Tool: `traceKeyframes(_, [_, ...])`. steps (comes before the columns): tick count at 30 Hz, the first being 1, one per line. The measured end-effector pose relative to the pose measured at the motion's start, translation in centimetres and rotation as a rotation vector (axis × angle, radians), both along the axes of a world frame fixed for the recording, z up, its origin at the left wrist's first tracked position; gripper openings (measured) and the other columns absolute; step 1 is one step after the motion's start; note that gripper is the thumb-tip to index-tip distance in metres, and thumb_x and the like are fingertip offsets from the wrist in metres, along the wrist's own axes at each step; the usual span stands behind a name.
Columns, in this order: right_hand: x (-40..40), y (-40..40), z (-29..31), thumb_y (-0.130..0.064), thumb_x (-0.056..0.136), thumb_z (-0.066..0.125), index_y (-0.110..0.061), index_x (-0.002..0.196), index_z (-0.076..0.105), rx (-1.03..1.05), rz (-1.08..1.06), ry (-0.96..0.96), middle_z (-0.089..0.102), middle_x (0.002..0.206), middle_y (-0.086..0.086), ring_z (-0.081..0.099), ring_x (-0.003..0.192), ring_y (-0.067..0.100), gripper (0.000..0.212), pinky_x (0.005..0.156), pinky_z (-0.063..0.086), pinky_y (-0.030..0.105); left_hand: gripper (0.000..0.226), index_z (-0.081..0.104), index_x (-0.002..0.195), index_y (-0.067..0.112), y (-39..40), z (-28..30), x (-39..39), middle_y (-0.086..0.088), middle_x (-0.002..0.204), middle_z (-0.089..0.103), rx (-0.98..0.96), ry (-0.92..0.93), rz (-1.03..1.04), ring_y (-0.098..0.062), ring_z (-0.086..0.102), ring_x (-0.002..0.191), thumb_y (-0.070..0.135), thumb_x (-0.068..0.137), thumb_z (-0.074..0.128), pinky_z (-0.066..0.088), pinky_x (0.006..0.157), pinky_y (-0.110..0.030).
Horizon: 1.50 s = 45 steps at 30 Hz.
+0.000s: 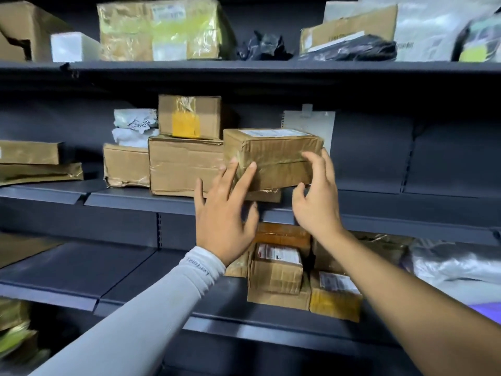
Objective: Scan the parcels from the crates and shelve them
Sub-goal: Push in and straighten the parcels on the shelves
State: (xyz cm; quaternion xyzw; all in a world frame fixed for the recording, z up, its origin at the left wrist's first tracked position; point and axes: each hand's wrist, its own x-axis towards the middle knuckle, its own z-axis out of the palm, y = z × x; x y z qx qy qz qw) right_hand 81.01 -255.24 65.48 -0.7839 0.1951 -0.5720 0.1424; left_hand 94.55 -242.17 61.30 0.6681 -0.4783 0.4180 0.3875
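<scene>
Both hands are at the taped cardboard parcel (272, 156) on the middle shelf (141, 200). On its near face the left hand (225, 221) has straight, spread fingers, with the fingertips (252, 166) touching the glossy tape. On the right side the right hand (315, 196) is loosely cupped, fingers arched over the front right corner and thumb near the bottom edge; neither hand is clamped round it, so both read as relaxed rather than gripping.

The parcel sits near the shelf's front edge, on top of a thin flat package (267, 195), its left side against a larger cardboard box (184, 165). A white shipping label (267, 132) lies on its top face.

By its square corners and only slight creasing, it looks stiff and moderately light (a guess from appearance). The brown tape wrapping is shiny and probably slick, so flat pressure on the front face may slide. A surer hold would be palms on the two opposite side faces, or fingers under the bottom front edge where it overhangs the flat package. Pushing low would keep it from tipping backward.
</scene>
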Motion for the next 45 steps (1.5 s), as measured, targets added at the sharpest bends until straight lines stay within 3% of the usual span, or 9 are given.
traceKeyframes(5, [1.4,-1.8,0.2,-0.017,0.104,0.058,-0.033,0.161,0.033,-0.007,0.041,0.066,-0.005,0.174,-0.008,0.019,0.154,0.009,0.064,0.108,0.028,0.019,0.084,0.021,0.164,0.040,-1.9,0.5,0.7,0.003,0.173,0.018,0.061,-0.061,-0.004,-0.023,0.020,0.159,0.037,0.089,0.059,0.016,0.123,-0.066])
traceKeyframes(11, [2.2,-3.0,1.3,-0.047,0.095,0.065,-0.045,0.163,0.018,0.103,0.250,0.102,0.012,0.173,-0.010,0.013,0.158,0.010,0.082,0.123,0.025,0.034,0.085,0.021,0.164,0.042,-4.4,1.9,0.2,0.005,0.174,0.014,0.093,-0.102,-0.043,-0.022,0.018,0.159,0.038,0.087,0.057,0.011,0.126,-0.061])
traceKeyframes(16, [3.0,-4.4,1.7,-0.030,0.091,0.073,-0.054,0.160,0.006,0.092,0.264,0.149,0.019,0.172,-0.009,0.028,0.155,0.015,0.099,0.123,0.035,0.043,0.084,0.025,0.164,0.037,-5.3,2.2,1.0,0.005,0.172,0.022,0.100,-0.169,-0.112,-0.019,0.019,0.159,0.034,0.087,0.058,0.016,0.124,-0.063])
traceKeyframes(20, [3.4,-5.5,1.9,-0.033,0.100,0.066,-0.061,0.157,-0.002,0.015,0.275,0.137,0.032,0.167,-0.016,0.041,0.148,0.012,0.093,0.117,0.043,0.044,0.072,0.022,0.164,0.038,-5.9,3.3,3.2,0.006,0.174,0.014,0.073,-0.154,-0.011,-0.019,0.011,0.161,0.046,0.099,0.050,0.008,0.127,-0.059])
traceKeyframes(23, [3.9,-6.2,2.1,-0.030,0.106,0.056,-0.062,0.157,-0.007,-0.074,0.240,0.155,0.027,0.168,-0.017,0.035,0.149,0.007,0.087,0.119,0.038,0.034,0.068,0.016,0.165,0.041,-6.6,3.8,5.0,0.007,0.175,0.007,0.120,-0.171,0.097,-0.021,0.006,0.161,0.053,0.103,0.041,0.006,0.125,-0.066])
traceKeyframes(26, [5.0,-7.1,2.0,-0.032,0.111,0.044,-0.062,0.157,0.002,-0.157,0.186,0.228,0.018,0.172,-0.009,0.022,0.157,0.012,0.069,0.124,0.029,0.035,0.065,0.021,0.165,0.039,-7.5,3.6,6.1,0.004,0.174,0.011,0.147,-0.238,0.171,-0.024,0.008,0.161,0.053,0.104,0.038,0.008,0.122,-0.071])
traceKeyframes(32, [6.8,-8.6,1.6,-0.026,0.110,0.041,-0.052,0.161,0.015,-0.203,0.110,0.231,0.027,0.169,-0.005,0.041,0.148,0.020,0.063,0.117,0.040,0.032,0.065,0.021,0.165,0.035,-9.5,3.4,6.6,0.002,0.174,0.010,0.188,-0.214,0.164,-0.024,0.005,0.161,0.059,0.106,0.029,0.007,0.121,-0.071])
traceKeyframes(37, [7.8,-9.1,1.4,-0.051,0.106,0.030,-0.067,0.154,0.003,-0.148,0.070,0.295,0.024,0.170,-0.005,0.043,0.147,0.027,0.057,0.109,0.049,0.049,0.069,0.023,0.165,0.032,-10.2,3.1,7.0,0.002,0.174,0.012,0.209,-0.184,0.156,-0.019,0.004,0.161,0.064,0.104,0.025,0.000,0.124,-0.068])
traceKeyframes(45, [8.3,-9.1,2.5,-0.074,0.096,0.023,-0.063,0.156,-0.003,-0.097,-0.069,0.442,0.011,0.174,-0.007,0.021,0.157,0.024,0.066,0.119,0.037,0.047,0.068,0.031,0.163,0.022,-10.2,2.6,6.8,0.003,0.168,0.031,0.205,-0.191,0.170,-0.020,0.011,0.160,0.056,0.106,0.023,0.001,0.123,-0.069])
